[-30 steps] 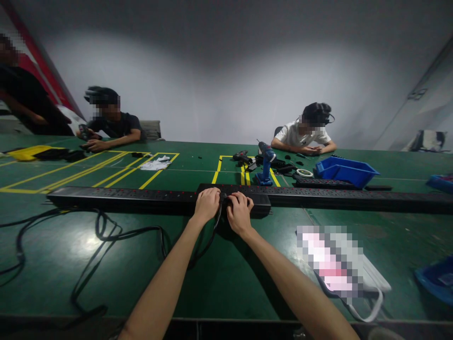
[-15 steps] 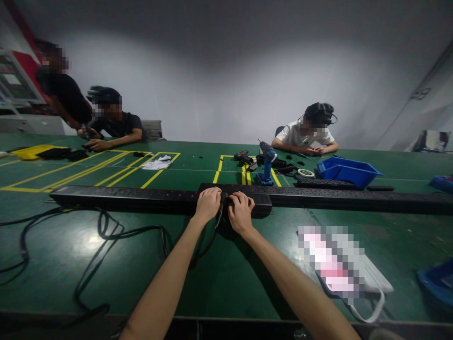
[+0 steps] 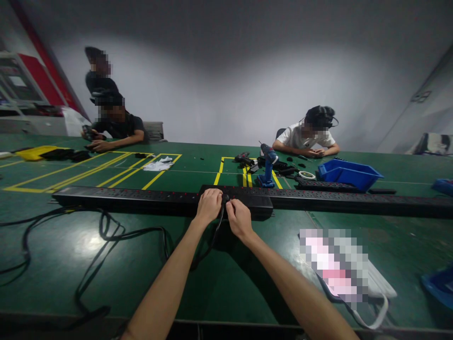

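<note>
A long black power strip [image 3: 123, 198] lies across the table, and a second black power strip [image 3: 336, 199] overlaps it at the middle. On the front one, a black plug [image 3: 225, 199] sits between my hands, its cable [image 3: 214, 240] dropping toward me. My left hand [image 3: 210, 205] is closed at the plug's left side, fingers bent over the strip's top. At the right side, my right hand [image 3: 239, 217] is curled with thumb and forefinger at the plug. The fingers partly hide the plug, so how it sits in the strip cannot be made out.
Loops of black cable [image 3: 132, 231] lie front left. Behind the strips are a blue cordless drill [image 3: 268, 165], a tape roll [image 3: 306, 175] and a blue bin [image 3: 348, 174]. A phone-like blurred object [image 3: 329, 264] lies right. Several people are across the green table.
My right hand has drawn its fingers in from the strip's top and curled them lower beside the plug. My left hand stays almost still. A standing person at the back left has moved right.
</note>
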{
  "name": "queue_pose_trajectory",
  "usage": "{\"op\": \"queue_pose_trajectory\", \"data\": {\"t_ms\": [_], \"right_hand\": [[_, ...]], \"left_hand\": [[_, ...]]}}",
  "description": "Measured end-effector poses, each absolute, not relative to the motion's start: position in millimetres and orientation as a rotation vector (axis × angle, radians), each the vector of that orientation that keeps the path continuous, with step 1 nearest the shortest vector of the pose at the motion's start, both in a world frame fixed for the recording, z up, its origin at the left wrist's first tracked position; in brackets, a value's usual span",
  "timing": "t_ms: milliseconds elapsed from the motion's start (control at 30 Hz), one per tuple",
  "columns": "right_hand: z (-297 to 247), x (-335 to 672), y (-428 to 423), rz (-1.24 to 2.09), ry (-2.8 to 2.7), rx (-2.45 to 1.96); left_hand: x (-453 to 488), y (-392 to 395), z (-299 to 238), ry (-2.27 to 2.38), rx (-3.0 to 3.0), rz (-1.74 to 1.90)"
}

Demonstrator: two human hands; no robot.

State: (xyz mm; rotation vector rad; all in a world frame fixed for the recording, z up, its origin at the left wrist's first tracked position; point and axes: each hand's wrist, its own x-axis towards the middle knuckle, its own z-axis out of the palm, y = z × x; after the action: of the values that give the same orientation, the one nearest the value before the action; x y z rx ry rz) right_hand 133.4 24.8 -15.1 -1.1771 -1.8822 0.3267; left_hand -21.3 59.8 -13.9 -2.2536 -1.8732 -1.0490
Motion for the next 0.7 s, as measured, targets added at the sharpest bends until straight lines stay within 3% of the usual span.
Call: {"op": "queue_pose_trajectory", "data": {"t_ms": [400, 700], "right_hand": [[-20.2, 118.5, 37.2, 1.175, -1.48, -1.097], [-27.5, 110.7, 48.0, 1.416, -1.298, -1.013]], "left_hand": [[-21.8, 58.5, -8.7, -1.89, -2.289, -1.085], [-24.8, 62.5, -8.1, -1.89, -2.313, -1.107]]}}
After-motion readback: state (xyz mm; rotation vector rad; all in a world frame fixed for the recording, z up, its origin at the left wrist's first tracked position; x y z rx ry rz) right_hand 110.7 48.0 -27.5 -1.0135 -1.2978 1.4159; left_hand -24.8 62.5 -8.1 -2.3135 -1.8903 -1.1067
